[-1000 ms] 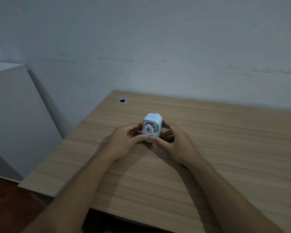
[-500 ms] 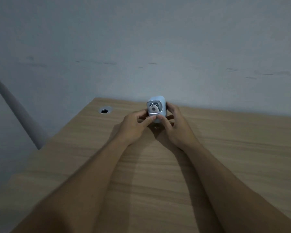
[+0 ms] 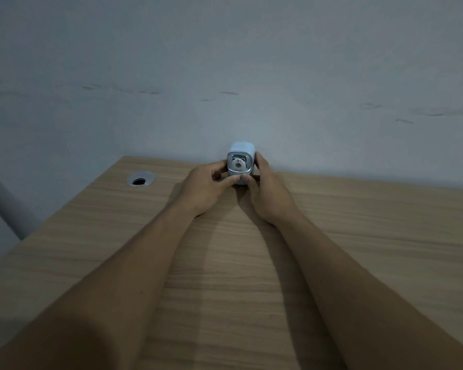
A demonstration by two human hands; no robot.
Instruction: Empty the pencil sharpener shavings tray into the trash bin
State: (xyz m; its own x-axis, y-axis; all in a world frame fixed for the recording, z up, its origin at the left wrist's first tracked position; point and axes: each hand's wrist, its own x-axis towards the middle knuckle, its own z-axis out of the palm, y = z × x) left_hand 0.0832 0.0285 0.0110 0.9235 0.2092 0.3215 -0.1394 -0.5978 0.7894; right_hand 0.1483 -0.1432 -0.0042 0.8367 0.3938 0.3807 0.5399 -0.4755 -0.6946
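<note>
A small pale blue pencil sharpener (image 3: 240, 158) with a bear face on its front panel stands upright on the wooden desk (image 3: 251, 263), close to the back edge by the wall. My left hand (image 3: 209, 185) grips its left side with the thumb pressed on the lower front. My right hand (image 3: 265, 190) holds its right side, fingers wrapped behind and thumb on the lower front next to the left thumb. The lower part of the sharpener is hidden behind both thumbs. No trash bin is in view.
A round metal cable hole (image 3: 141, 179) sits in the desk at the back left. A pale wall (image 3: 225, 76) rises directly behind the desk. The desk's left edge runs diagonally toward me.
The view has shifted closer and to the right; the sharpener now appears farther back near the wall. Both hands keep the same grip on it.
</note>
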